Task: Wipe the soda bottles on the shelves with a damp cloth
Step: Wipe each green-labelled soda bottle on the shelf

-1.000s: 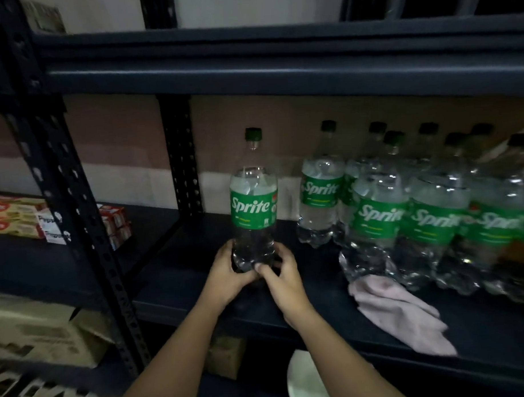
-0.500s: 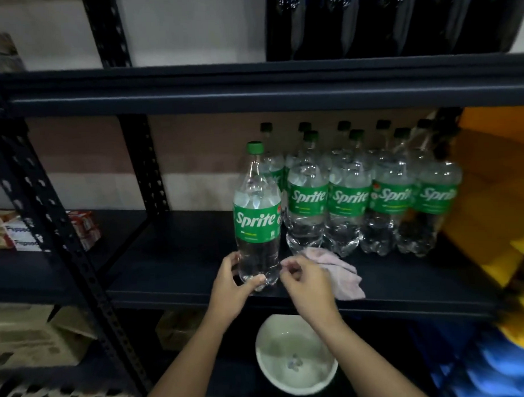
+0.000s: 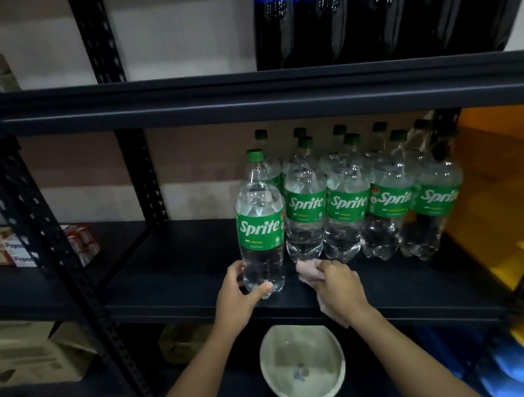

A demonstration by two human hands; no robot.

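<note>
1. Our left hand (image 3: 237,291) grips the base of one Sprite bottle (image 3: 260,225): the fingers (image 3: 236,269) curl round its left side and the thumb presses across the front near the bottom. The bottle stands upright at the front of the middle shelf (image 3: 180,278), just left of the other bottles.
2. Our right hand (image 3: 336,283) pinches the pink cloth (image 3: 308,272) in curled fingers; the cloth bunches at the fingertips and a corner hangs below the wrist, over the shelf edge.
3. We count nine more Sprite bottles (image 3: 348,205) packed in two rows: four in front, and five green caps behind. Dark cola bottles (image 3: 367,22) stand on the shelf above; their count is unclear.
4. One white bowl (image 3: 302,363) sits below the shelf, between our forearms. Red and white boxes (image 3: 81,243) lie on the shelf to the left.
5. Half a second ago the right hand hovered beside the cloth lying on the shelf; now it has gathered the cloth up.
6. Both forearms reach up and forward from below, the left one angled to the right, the right one angled to the left.
</note>
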